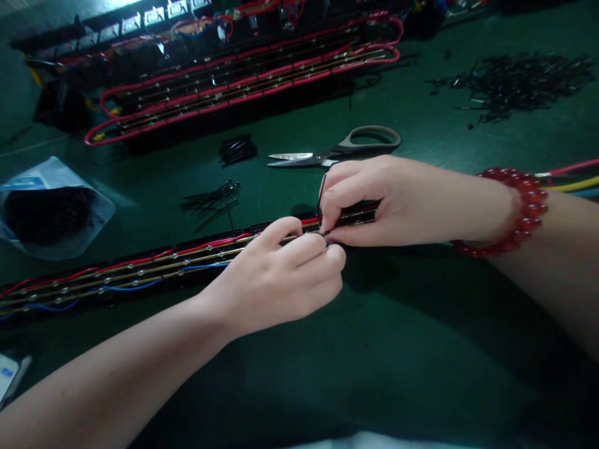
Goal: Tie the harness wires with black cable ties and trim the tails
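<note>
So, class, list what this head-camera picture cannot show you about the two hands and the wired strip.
- Head view: where the black tie meets the wired strip, covered by the left hand and right hand.
- Head view: the strip's left end, cut off by the frame edge.
- Head view: the print on the bag, too blurred to read.

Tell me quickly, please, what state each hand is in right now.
Left hand: closed, fingertips pinched at the wired strip; what it grips is hidden.
Right hand: closed, pinching a black cable tie.
</note>
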`<state>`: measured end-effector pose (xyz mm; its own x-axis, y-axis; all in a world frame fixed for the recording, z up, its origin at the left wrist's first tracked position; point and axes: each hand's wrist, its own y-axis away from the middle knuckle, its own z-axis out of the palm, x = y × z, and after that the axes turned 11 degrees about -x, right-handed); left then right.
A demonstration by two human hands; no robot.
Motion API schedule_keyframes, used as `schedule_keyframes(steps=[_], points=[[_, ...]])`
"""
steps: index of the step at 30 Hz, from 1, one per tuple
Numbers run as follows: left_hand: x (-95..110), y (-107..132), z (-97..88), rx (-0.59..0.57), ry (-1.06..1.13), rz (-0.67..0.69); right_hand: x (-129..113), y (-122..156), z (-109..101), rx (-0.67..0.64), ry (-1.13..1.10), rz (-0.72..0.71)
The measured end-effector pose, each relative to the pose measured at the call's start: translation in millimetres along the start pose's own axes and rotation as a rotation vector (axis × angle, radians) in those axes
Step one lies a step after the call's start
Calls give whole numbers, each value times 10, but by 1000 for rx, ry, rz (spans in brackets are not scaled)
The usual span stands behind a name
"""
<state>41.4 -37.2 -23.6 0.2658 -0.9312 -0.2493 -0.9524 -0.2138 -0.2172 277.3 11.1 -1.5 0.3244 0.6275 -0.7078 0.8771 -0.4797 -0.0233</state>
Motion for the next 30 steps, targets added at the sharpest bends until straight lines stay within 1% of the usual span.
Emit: schedule_keyframes(steps=[3,6,16,21,24,27,30], points=[[-21,0,17,49,58,-17,-6,1,-7,-7,-15,-1],[-35,6,5,101,179,-62,-12,1,-5,0,-23,-11],[-64,11,-54,69,594,-262,-21,5,-15,-14,-73,-24],[-87,-14,-104,42,676,-358,-18,7,-33,-44,-112,-12],[-85,-17,-109,49,729,-423,-21,8,-39,-50,-119,-4],[-78,-13,-92,77,801,-448,-26,9,-39,-47,-121,-9],[-75,-12,-79,91,838,-446,-29,6,-33,-37,-123,-7]])
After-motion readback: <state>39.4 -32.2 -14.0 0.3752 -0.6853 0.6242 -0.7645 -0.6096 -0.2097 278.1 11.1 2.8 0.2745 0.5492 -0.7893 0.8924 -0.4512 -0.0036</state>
